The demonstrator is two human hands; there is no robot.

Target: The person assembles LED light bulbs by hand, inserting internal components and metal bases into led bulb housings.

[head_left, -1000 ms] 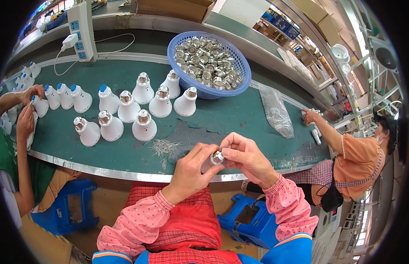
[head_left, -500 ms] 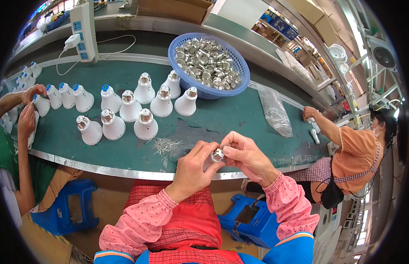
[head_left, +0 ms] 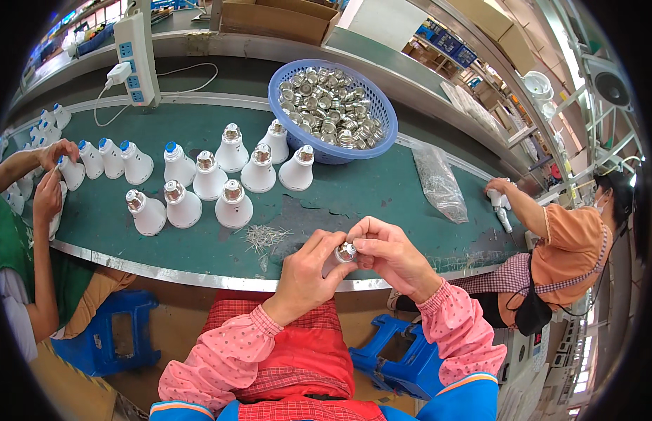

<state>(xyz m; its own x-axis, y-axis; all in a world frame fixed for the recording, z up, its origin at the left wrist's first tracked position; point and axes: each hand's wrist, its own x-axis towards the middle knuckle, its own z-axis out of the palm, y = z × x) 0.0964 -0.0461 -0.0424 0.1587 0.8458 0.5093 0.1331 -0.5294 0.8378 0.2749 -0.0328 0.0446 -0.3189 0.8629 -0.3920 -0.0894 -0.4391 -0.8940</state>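
The bulb (head_left: 331,266) in hand is on the near side of the basket (head_left: 345,156), between it and the person's body. The left hand (head_left: 306,271) has its thumb and fingers clamped around the white body, so most of it is hidden. The bulb's long axis looks tilted, its metal cap (head_left: 345,252) raised and turned a little toward the right hand (head_left: 390,254). That cap is the meeting place: it sits just to the left of the right fingertips, apparently touching them. The left hand is nearer the body, the right nearer the cap. The right thumb and forefinger are bent in close together at the cap's edge; I cannot tell whether they grip the cap or something tiny. Also on the near side of the basket, a little leftward, lies a loose heap of wires (head_left: 265,238). Capped bulbs (head_left: 233,208) stand upright left of the basket and toward the person; a clear bag (head_left: 440,184) lies right of it.
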